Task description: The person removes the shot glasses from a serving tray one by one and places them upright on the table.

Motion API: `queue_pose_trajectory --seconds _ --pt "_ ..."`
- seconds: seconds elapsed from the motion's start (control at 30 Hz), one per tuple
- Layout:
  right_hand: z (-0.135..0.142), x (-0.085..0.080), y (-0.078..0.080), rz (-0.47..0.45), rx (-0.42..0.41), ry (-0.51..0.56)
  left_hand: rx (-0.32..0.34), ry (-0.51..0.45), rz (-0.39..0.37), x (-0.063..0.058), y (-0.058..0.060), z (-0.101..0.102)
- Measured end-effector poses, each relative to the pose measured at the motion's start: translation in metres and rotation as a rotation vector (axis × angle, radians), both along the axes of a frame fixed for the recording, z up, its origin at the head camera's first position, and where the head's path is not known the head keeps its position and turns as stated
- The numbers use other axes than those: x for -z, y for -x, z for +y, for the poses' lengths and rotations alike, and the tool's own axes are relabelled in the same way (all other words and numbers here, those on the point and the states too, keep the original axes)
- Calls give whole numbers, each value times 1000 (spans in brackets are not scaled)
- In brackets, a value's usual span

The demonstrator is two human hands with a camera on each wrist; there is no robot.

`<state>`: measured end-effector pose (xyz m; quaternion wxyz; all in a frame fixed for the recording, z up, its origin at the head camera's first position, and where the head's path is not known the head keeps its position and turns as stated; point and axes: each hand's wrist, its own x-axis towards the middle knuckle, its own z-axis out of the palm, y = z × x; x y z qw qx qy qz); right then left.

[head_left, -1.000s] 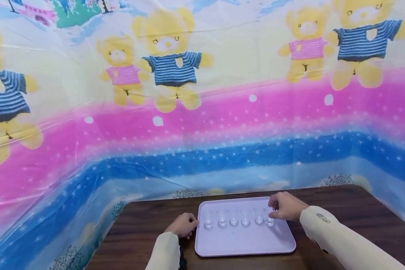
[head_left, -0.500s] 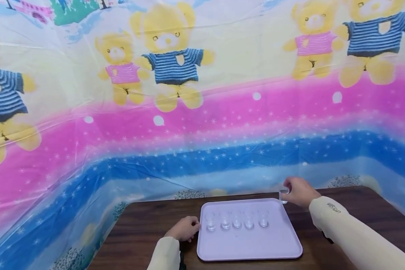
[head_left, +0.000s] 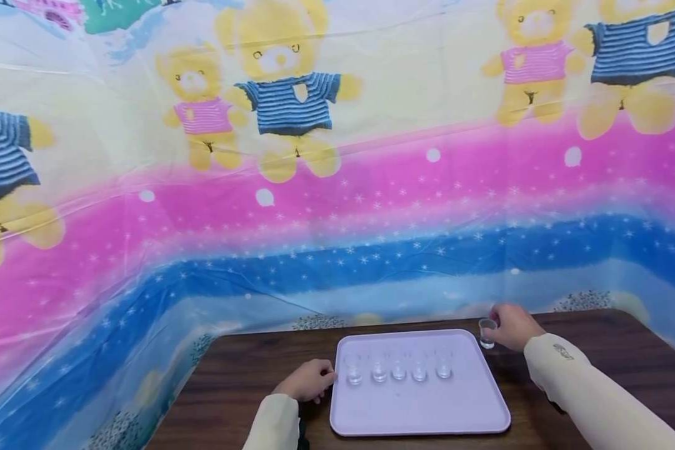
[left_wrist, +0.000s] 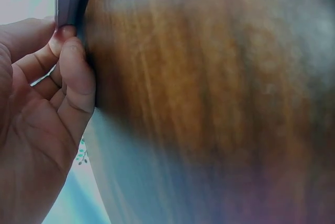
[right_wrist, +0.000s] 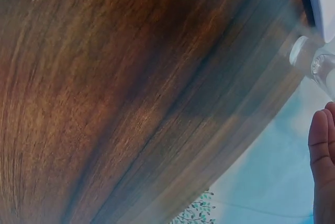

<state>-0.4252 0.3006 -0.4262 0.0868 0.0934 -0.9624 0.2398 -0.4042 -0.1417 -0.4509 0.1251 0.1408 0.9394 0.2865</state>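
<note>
A pale lilac tray (head_left: 422, 414) lies on the dark wooden table. Across its middle stands a row of several small clear shot glasses (head_left: 354, 374). My left hand (head_left: 308, 381) is at the tray's left side; the left wrist view has its thumb and finger pinching the tray rim (left_wrist: 65, 1). Just beyond the tray's far right corner, my right hand (head_left: 514, 327) grips another clear shot glass (head_left: 487, 335), held upright by its side. Its base is at or very near the table; I cannot tell whether they touch. Only a few fingertips of this hand show in the right wrist view.
The brown wooden table (head_left: 247, 369) extends on both sides of the tray, with its far edge close behind the held glass. Behind it hangs a cloth backdrop (head_left: 371, 250) printed with bears and snowflakes.
My right hand has lifted the rightmost glass out of the row, carried it right over the tray's edge and lowered it towards the table. The left hand stays at the tray's rim.
</note>
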Motion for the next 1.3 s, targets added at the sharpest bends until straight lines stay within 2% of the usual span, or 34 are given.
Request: queue_pose_trajectory --seconds 0.17,0.27,0.47,0.9,1.07,1.3 --pt "0 -2 -3 17 -12 -9 0 -1 -13 -1 1 1" --pt "-4 -3 -3 65 -30 -12 -4 0 -24 -1 2 0" --pt "-24 -4 -3 166 -163 -11 -14 10 -36 0 2 -1" --pt "-64 0 -28 67 -356 29 -3 1 -15 0 1 0" --pt "-67 3 -29 58 -377 15 20 -5 -18 0 1 -1" --pt "-72 5 -27 73 -388 10 66 -62 -17 -1 -2 -5"
